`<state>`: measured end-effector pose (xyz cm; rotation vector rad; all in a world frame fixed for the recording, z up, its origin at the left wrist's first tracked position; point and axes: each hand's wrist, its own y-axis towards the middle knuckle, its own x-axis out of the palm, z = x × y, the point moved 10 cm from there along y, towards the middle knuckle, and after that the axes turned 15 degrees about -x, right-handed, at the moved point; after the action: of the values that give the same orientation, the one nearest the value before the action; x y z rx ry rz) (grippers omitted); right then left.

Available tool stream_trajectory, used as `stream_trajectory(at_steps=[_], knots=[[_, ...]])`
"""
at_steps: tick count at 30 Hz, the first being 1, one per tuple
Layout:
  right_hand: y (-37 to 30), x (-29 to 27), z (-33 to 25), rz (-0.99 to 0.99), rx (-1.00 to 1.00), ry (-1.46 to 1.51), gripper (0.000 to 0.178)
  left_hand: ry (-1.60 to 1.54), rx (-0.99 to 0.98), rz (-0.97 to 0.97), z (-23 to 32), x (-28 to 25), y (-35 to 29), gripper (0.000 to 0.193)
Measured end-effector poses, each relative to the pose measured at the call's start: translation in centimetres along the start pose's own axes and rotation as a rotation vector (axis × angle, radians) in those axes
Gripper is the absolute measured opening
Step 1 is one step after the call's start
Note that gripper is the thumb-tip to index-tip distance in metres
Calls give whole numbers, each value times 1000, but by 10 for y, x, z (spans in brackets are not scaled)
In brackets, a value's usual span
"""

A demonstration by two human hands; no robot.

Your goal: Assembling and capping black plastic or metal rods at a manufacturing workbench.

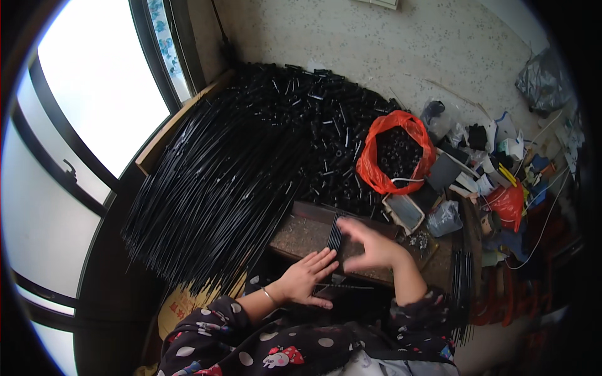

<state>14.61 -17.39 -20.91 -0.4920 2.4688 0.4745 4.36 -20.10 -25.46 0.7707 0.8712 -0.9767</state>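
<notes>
A small row of thin black rods [335, 233] lies side by side on the worn wooden board [295, 230], reaching up to a dark metal rail [316, 212]. My left hand [308, 276] lies flat with its fingers stretched out, the fingertips on the near part of these rods. Just right of the row hovers my right hand [374, 245], slightly blurred by motion, thumb and fingers apart with nothing visible between them. Below the board's edge, one more thin rod [345, 287] lies crosswise near my left hand. My left palm hides whatever is under it.
A large fan of long black rods [207, 188] covers the left side. Behind it is a heap of short black tubes [320, 106]. To the right stand a red plastic bag [365, 169] of small black parts, a shallow tray [404, 213], and clutter. More rods [462, 288] hang at the right edge.
</notes>
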Motion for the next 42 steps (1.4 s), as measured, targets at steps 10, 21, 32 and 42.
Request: stream_trajectory(at_steps=[10, 21, 32, 42], knots=[[-55, 21, -157, 644, -135, 262, 32, 43, 85, 37, 29, -8, 2, 81], [-132, -60, -264, 1052, -567, -84, 41, -636, 87, -271, 84, -73, 24, 29], [-76, 21, 26, 1623, -49, 1341, 48, -2132, -89, 538, -1, -75, 59, 26], [-85, -86, -126, 1338, -469, 243, 25, -1310, 118, -185, 102, -112, 34, 43]])
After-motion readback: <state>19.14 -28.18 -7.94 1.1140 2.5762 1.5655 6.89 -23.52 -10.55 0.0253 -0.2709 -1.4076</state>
